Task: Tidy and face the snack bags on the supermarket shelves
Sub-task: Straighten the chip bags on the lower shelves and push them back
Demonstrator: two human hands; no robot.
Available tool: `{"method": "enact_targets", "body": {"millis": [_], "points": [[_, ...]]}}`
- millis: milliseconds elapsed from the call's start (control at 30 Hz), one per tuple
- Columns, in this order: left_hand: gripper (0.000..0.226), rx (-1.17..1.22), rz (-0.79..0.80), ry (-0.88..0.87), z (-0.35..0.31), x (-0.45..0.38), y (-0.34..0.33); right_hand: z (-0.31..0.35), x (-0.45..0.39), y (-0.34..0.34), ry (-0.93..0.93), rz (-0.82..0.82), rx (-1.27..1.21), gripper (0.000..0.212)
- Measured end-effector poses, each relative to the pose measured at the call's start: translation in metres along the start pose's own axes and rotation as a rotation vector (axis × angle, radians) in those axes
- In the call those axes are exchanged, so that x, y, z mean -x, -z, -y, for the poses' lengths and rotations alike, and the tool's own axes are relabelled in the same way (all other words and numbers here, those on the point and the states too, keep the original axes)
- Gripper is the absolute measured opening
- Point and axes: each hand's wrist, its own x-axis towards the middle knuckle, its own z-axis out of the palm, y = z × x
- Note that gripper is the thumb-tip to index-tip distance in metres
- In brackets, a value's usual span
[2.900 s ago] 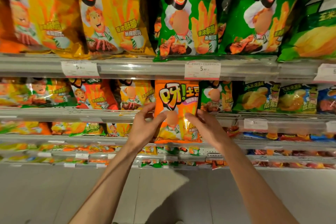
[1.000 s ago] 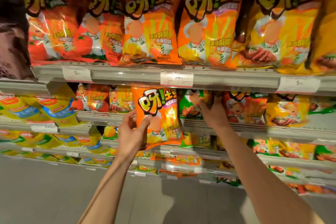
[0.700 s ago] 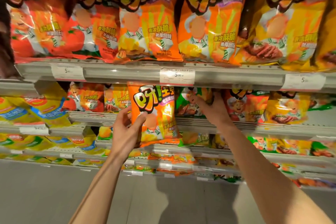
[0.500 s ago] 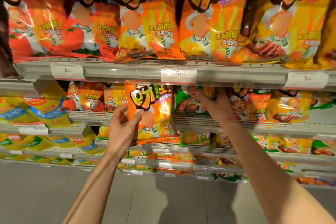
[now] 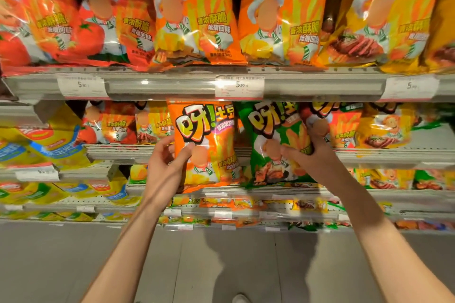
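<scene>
In front of the shelves: two hands, each grasping one snack bag.

Left of the hands, red bags stand on the second shelf. The left hand grips the left edge of the upright orange bag, thumb on its front. Just beside it, the right hand clasps the right side of the tilted green bag, thumb across its front. Above both hands a price tag sits on the upper shelf rail; right of the hands lie yellow bags.
</scene>
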Motion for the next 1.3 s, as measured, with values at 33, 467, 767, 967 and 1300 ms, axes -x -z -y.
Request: {"method": "enact_targets", "body": {"millis": [33, 467, 767, 967, 1300], "points": [[0.033, 0.002, 0.011, -0.002, 0.001, 0.000, -0.005, -0.001, 0.008, 0.004, -0.008, -0.001, -0.006, 0.044], [0.038, -0.008, 0.115, -0.100, -0.007, -0.016, -0.101, -0.057, 0.059, 0.064, -0.007, -0.195, -0.107, 0.059], [0.022, -0.167, 0.085, -0.114, -0.025, -0.055, -0.145, -0.074, 0.036, 0.068, 0.000, -0.275, -0.110, 0.037], [0.044, -0.271, 0.092, -0.153, -0.020, -0.056, -0.160, -0.066, 0.045, 0.065, -0.003, -0.269, -0.139, 0.074], [0.064, -0.448, 0.259, -0.095, -0.016, -0.051, -0.158, -0.071, 0.044, 0.067, -0.063, -0.232, -0.218, 0.051]]}}
